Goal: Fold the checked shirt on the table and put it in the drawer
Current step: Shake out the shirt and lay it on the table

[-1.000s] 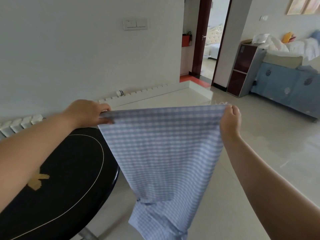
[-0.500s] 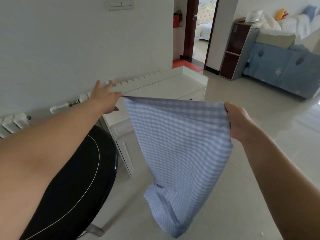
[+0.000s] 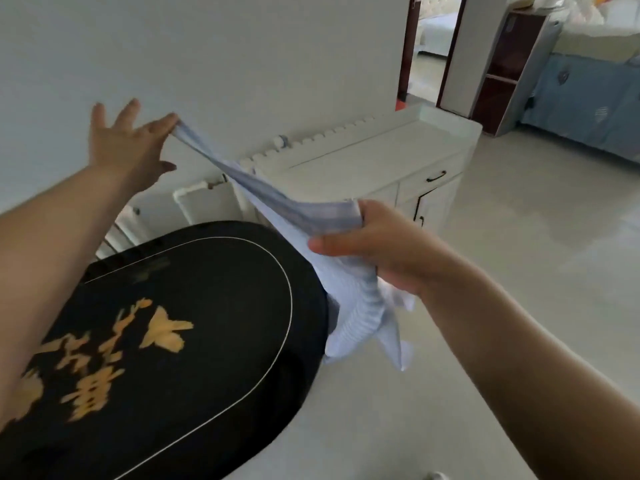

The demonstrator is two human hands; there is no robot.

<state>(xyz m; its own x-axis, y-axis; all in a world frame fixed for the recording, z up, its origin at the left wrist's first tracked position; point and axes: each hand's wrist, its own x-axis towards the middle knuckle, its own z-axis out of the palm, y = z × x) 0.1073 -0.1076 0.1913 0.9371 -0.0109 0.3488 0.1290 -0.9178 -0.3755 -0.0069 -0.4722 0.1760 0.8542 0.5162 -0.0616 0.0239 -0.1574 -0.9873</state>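
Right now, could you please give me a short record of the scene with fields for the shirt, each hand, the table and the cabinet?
shirt: checked shirt, bunched, in the air beside the table edge
left hand: fingers spread, a shirt corner at its fingertips
right hand: grip closed on gathered cloth
table: black table, gold pattern, shirt not on it
cabinet: white cabinet, drawer closed

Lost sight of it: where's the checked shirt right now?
Mid-frame in the head view, the checked shirt hangs off the black table edge's right side, between left hand and right hand.
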